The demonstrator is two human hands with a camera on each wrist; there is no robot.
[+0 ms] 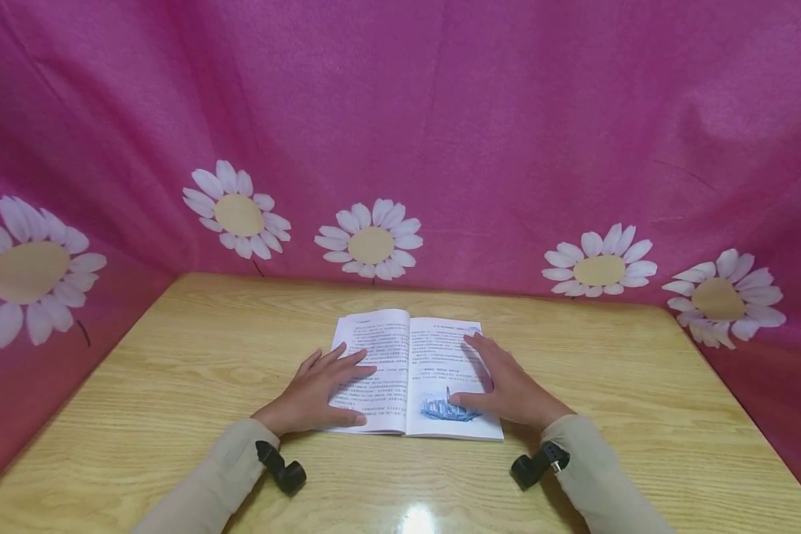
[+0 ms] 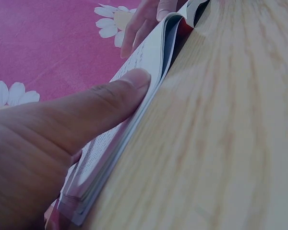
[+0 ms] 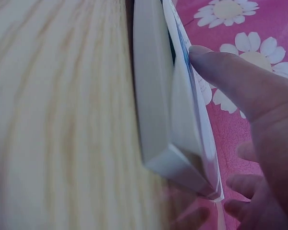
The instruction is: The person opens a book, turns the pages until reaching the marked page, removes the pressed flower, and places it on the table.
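An open book (image 1: 390, 348) lies on the wooden table, with printed text on both pages and a blue skyline picture (image 1: 450, 406) low on the right page. My left hand (image 1: 323, 389) rests spread over the left page, its thumb (image 2: 120, 93) on the page near the lower edge. On the other side my right hand (image 1: 510, 382) lies at the outer edge of the right page, fingers extended and the thumb reaching onto the picture. In the right wrist view the book's page block (image 3: 153, 86) looks thick, with the top pages slightly lifted from it.
The wooden table (image 1: 173, 356) extends around the book on all sides. A magenta cloth (image 1: 467, 133) with white daisies hangs behind and beside it. Black wrist cameras (image 1: 283, 469) are strapped on both beige sleeves. A light reflection (image 1: 417, 519) shines at the front.
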